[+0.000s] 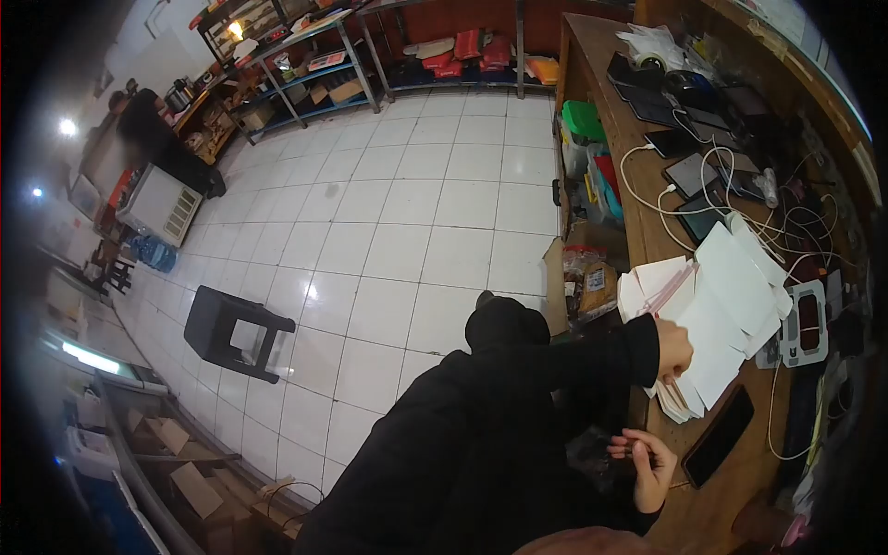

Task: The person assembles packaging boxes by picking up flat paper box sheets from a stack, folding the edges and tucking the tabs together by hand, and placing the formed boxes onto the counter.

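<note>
My left hand (673,351) reaches across to the desk with its fingers curled closed at the edge of a pile of white papers (731,319). Pinkish edges show among the folded sheets at the pile's left side. Lower down, my right hand (646,467) is palm up with its fingers bent. A thin, see-through plastic bag (590,458) hangs at those fingertips, faint against my black clothes. Close to the right hand, a black phone (719,437) lies on the wooden desk (689,513).
Several phones and tablets (689,176) lie among tangled white cables (638,194) farther along the desk. A grey-white frame (803,324) sits beyond the papers. A black stool (227,328) stands on the tiled floor, and another person (157,139) is by a white freezer (162,203).
</note>
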Tool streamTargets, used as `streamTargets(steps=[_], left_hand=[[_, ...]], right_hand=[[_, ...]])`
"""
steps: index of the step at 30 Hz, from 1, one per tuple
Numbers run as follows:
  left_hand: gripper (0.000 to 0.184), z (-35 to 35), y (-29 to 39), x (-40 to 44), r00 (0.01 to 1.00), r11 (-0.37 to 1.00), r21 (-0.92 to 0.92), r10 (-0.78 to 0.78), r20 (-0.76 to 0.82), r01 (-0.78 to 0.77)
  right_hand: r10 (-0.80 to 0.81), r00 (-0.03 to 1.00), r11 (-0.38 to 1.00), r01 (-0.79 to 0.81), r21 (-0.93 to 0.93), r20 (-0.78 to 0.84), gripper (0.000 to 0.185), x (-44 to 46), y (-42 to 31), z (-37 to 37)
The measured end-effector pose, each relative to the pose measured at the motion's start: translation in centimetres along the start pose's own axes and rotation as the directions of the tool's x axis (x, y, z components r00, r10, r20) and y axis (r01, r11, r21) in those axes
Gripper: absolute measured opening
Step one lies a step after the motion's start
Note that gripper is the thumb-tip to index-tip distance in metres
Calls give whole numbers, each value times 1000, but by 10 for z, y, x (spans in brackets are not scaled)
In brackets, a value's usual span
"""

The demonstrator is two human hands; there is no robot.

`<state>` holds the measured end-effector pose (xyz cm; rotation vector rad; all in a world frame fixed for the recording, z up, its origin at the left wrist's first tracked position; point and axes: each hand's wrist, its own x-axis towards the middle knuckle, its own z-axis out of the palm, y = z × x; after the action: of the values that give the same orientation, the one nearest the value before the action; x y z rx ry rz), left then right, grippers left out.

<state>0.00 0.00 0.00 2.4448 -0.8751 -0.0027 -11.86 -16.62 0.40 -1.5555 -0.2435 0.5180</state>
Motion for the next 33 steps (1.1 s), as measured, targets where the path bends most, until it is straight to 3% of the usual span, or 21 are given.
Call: streamTargets(steps=[2, 7, 9, 10, 11, 13, 15, 17, 18, 19, 21, 24, 25, 26, 27, 29, 30, 31, 33], left_hand=[[15, -11, -5, 4, 998, 989, -141, 56, 34, -51], [13, -17, -17, 29, 988, 956, -265, 145, 43, -129], [13, -13, -16, 31, 990, 976, -165, 139, -32, -142], [9, -10, -8, 30, 993, 995, 11, 100, -69, -99], [9, -5, -2, 28, 992, 995, 13, 96, -79, -95], [9, 6, 10, 26, 982, 924, 377, 125, -143, -63], [8, 21, 10, 28, 980, 909, 413, 126, -156, -51], [7, 25, 10, 23, 892, 932, 347, 240, -382, -102], [4, 23, 11, 19, 752, 927, 343, 334, -568, -153], [4, 20, 13, 16, 748, 929, 338, 330, -577, -149], [7, 6, 16, 5, 418, 952, 252, 302, -856, -173], [13, -20, 23, -26, 264, 954, 232, 277, -924, -189], [14, -23, 24, -37, 187, 953, 249, 280, -942, -172], [15, -18, 25, -54, 236, 954, 261, 291, -927, -150], [14, -15, 25, -72, 269, 932, 342, 361, -893, -118], [13, -1, 28, -108, 413, 931, 337, 366, -834, -143], [12, 3, 30, -126, 503, 925, 358, 371, -781, -126], [8, 11, 27, -142, 520, 933, 314, 359, -775, -177], [7, 30, 28, -170, 564, 969, 247, 221, -796, -31]], right_hand=[[-30, 998, 1000, 30, -1, -63, 25, -1, 2, 3], [-122, 988, 993, 122, -9, -96, 23, 1, 3, -4], [-137, 988, 991, 137, -11, -77, 22, 1, 4, -2], [-148, 986, 989, 147, -14, -74, 22, 2, 6, -1], [-160, 985, 987, 159, -17, -70, 21, 3, 7, 0], [-182, 980, 983, 180, -31, -77, 21, 3, 10, 2], [-208, 974, 978, 203, -55, -87, 21, 3, 12, 3], [-232, 968, 972, 225, -73, -100, 21, 3, 14, 4], [-233, 968, 971, 226, -85, -96, 21, 3, 14, 3], [-226, 966, 973, 219, -69, -126, 21, 3, 14, 3], [-219, 965, 975, 212, -62, -146, 20, 2, 14, 4], [-241, 961, 969, 231, -84, -137, 30, 4, 16, 5], [-289, 954, 954, 294, 64, -80, 37, 5, 15, 6], [-342, 939, 915, 341, 215, -32, 45, 6, 15, 7], [-346, 938, 915, 344, 212, -29, 45, 7, 16, 15], [-325, 907, 765, 418, 490, -267, 54, 11, 25, 36], [-283, 941, 807, 339, 483, -188, 52, 17, 38, 24], [-210, 950, 865, 291, 408, -231, 48, 17, 35, 33], [-125, 975, 930, 180, 322, -184, 41, 36, 18, 56]])
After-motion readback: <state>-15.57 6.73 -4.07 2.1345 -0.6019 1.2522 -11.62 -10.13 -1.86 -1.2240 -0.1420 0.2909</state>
